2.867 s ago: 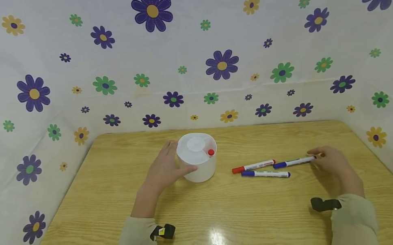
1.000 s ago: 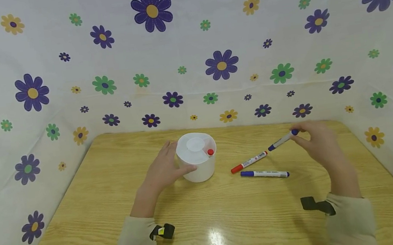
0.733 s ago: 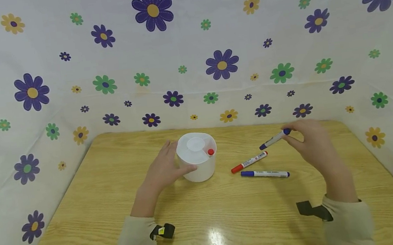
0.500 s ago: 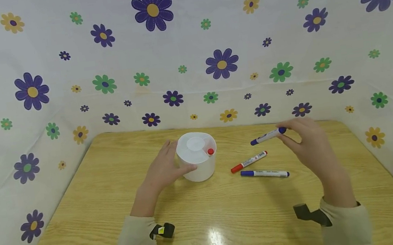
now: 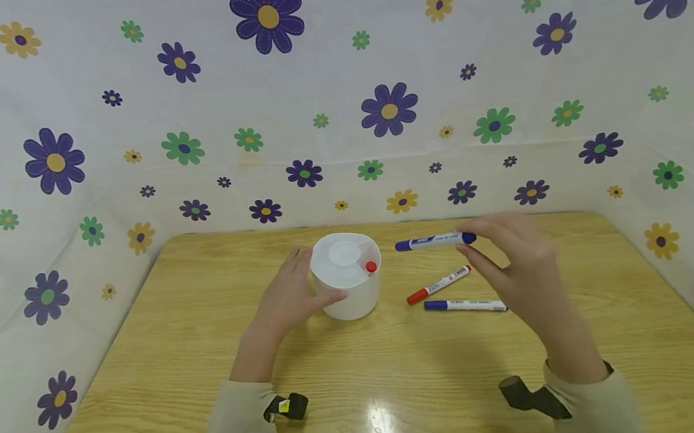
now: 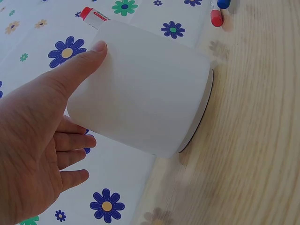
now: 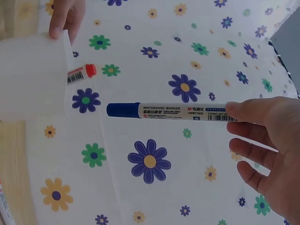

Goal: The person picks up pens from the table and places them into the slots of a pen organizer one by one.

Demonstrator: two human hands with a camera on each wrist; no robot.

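A white round pen holder (image 5: 347, 296) stands upright on the table, with a red-ended marker (image 5: 371, 267) inside it. My left hand (image 5: 288, 296) holds the holder from the left, thumb on the near side and fingers toward the back. In the left wrist view some of its fingers (image 6: 75, 142) hang free. Between thumb and fingertips, my right hand (image 5: 515, 261) pinches a blue whiteboard marker (image 5: 434, 241) by its rear end. That marker lies level in the air, its blue cap pointing left toward the holder, apart from it.
A red marker (image 5: 438, 285) and another blue marker (image 5: 465, 306) lie on the wooden table (image 5: 318, 408), right of the holder. A white cloth with printed flowers (image 5: 331, 88) hangs behind the table and along both sides.
My right hand has picked the blue marker off the table and carried it up and left toward the holder. The red marker has turned a little. My left hand has stayed in place.
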